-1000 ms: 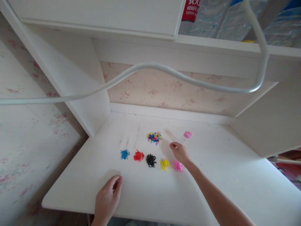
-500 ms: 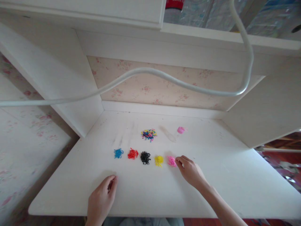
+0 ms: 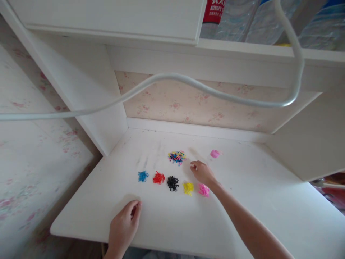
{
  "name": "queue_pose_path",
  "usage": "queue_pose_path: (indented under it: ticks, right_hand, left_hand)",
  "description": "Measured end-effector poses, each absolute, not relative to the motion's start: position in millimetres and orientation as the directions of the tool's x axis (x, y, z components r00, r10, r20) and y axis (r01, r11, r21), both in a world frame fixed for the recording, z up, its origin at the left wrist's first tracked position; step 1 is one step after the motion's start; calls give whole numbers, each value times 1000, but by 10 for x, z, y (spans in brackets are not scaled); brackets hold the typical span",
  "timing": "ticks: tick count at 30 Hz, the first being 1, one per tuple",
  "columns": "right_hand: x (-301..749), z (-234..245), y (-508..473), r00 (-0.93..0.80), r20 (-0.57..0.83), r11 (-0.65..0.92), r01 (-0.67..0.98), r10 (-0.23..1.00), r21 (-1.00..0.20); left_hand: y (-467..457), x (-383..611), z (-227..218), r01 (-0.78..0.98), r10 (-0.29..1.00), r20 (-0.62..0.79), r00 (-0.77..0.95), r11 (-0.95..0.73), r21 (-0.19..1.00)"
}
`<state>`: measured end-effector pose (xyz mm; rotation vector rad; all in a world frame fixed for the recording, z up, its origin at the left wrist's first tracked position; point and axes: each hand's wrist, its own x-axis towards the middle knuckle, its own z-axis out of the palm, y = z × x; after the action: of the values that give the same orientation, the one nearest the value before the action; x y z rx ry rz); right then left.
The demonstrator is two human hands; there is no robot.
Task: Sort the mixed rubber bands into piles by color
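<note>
A mixed-colour heap of small rubber bands (image 3: 177, 157) lies toward the back of the white desk. In front of it runs a row of single-colour piles: blue bands (image 3: 143, 176), red bands (image 3: 159, 177), black bands (image 3: 173, 183), yellow bands (image 3: 188, 188) and pink bands (image 3: 204, 190). My right hand (image 3: 202, 172) hovers just right of the mixed heap, thumb and forefinger slightly apart, with nothing visible between them. Below the blue pile, my left hand (image 3: 125, 223) rests near the front edge, fingers curled and tips pressed together; whatever they may hold is hidden.
A small pink object (image 3: 215, 154) lies at the back right of the desk (image 3: 167, 223). A white cable (image 3: 172, 76) crosses the view overhead. Side panels and a cabinet (image 3: 113, 18) surround the desk, and bottles (image 3: 212, 14) stand on the upper shelf.
My right hand has moved away from the pink pile, back and left to beside the mixed heap, and its fingertips have parted. My left hand keeps its pose. The view has shifted slightly.
</note>
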<state>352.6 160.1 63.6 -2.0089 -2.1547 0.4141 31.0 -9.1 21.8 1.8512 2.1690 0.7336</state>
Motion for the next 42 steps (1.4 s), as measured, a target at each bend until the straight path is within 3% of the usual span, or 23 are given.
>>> queue_pose_path:
  ticks: [15,24,33,42]
  right_hand:
    - [3397,424,1853,-60,-33,51,970,998,-239]
    - [3389,554,1726,-102,57,115,943,993,-313]
    - [3834,809,891,-171,79,189,890,982,-415]
    - [4068,691,562,-174,57,183,908,983,-376]
  left_hand:
    - [-106,281,161,885,960,234,-152,27,464]
    - [-113,292,163,886,966,202,-164,54,461]
    - [-109,306,174,901,973,170,-156,70,429]
    - [-100,307,158,867,976,195,-96,-14,498]
